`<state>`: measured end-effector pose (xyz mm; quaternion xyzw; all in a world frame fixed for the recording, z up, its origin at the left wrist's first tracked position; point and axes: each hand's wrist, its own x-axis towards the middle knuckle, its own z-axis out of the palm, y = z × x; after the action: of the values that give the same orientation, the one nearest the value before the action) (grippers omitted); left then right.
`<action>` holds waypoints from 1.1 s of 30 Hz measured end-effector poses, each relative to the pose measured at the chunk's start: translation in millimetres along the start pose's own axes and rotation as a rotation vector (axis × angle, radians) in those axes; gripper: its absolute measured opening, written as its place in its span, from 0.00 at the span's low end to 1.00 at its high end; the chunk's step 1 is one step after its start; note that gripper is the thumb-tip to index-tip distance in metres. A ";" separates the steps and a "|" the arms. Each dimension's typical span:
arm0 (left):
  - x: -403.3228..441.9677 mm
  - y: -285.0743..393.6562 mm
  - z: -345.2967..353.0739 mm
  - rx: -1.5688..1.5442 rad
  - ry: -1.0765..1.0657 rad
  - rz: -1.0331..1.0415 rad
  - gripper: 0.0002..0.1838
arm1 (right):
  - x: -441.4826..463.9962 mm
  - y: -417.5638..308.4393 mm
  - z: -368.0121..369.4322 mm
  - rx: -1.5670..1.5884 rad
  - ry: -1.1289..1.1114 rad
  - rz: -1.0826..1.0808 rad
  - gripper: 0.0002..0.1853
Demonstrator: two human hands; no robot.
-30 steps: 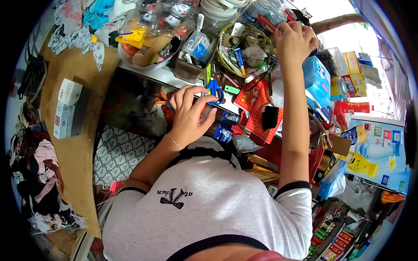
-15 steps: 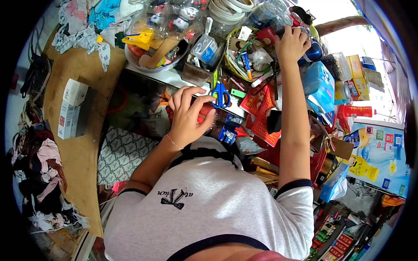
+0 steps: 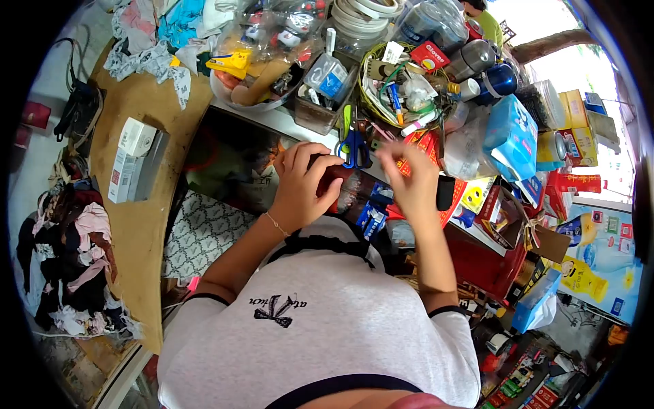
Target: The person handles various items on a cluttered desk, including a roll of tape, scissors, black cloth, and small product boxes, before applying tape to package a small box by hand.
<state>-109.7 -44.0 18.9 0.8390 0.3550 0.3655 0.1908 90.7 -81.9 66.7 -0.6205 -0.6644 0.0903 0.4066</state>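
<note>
My left hand point(image 3: 303, 180) is held palm down at the near edge of the work surface, fingers curved and spread, thumb apart. Something dark red shows in the gap below its thumb and index finger; I cannot tell if they touch. Just beyond its fingertips lie blue-handled scissors point(image 3: 353, 148) and a green-handled tool point(image 3: 346, 121). My right hand point(image 3: 414, 183) hovers to the right of the scissors, above red printed paper point(image 3: 429, 146). Motion smears its fingers, so any small thing in them is hidden. A black phone-like object point(image 3: 445, 193) lies beside that wrist.
A wire basket of oddments point(image 3: 371, 105), a square container point(image 3: 317, 116) and a bowl point(image 3: 255, 102) line the back. Bottles and a blue package point(image 3: 507, 140) crowd the right. A white box point(image 3: 129, 163) stands on the wooden board point(image 3: 139, 252); fabric scraps point(image 3: 68, 273) lie far left.
My right hand has drawn back from the bottles beyond the basket, toward me and beside my left hand. My left hand keeps nearly the same pose. The view has shifted slightly.
</note>
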 end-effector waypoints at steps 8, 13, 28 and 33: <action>-27.0 -26.3 3.6 0.108 -0.314 -0.133 0.10 | -109.0 8.2 21.3 0.060 -0.333 0.469 0.07; -34.1 -26.6 -1.8 0.185 -0.364 -0.090 0.10 | -134.4 18.7 46.0 0.240 -0.041 0.324 0.07; -20.1 23.7 26.4 -0.054 -0.294 0.057 0.13 | -132.6 47.5 -33.0 -0.262 0.709 0.432 0.07; -12.3 29.1 31.3 -0.058 -0.289 0.059 0.14 | -141.1 80.9 -63.5 -0.443 0.508 0.723 0.10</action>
<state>-78.8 -74.6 9.3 0.8871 0.2885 0.2563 0.2534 178.7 -215.8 -2.8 -0.8853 -0.2895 -0.0721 0.3568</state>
